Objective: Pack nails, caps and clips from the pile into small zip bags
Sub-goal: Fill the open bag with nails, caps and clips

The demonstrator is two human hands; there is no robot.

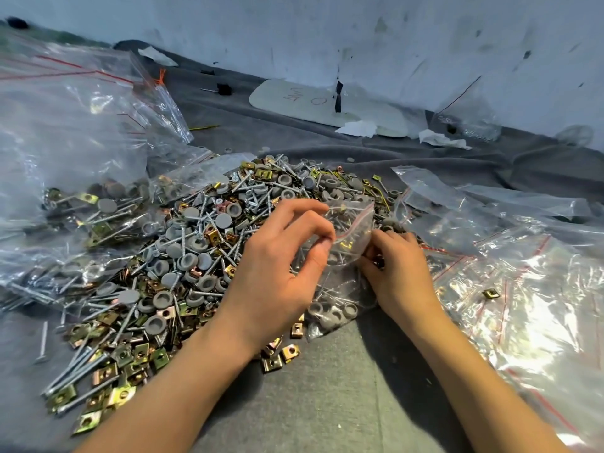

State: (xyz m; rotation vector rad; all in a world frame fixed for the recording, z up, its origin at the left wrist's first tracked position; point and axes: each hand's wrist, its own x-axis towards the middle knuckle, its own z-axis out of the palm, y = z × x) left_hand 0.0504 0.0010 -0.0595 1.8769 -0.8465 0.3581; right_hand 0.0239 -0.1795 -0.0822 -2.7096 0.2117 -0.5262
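Both hands, left (277, 266) and right (397, 266), pinch the zip bag (349, 230) mouth.

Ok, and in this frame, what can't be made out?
Head view: whether the small zip bag is sealed; the left hand and right hand, both pinching it, cover part of its mouth.
Head view: how many pieces it holds; crumpled plastic and glare blur them.
Head view: the writing on the pale board by the wall; too small.
Head view: how far the big bags at left extend; cut off by the frame edge.
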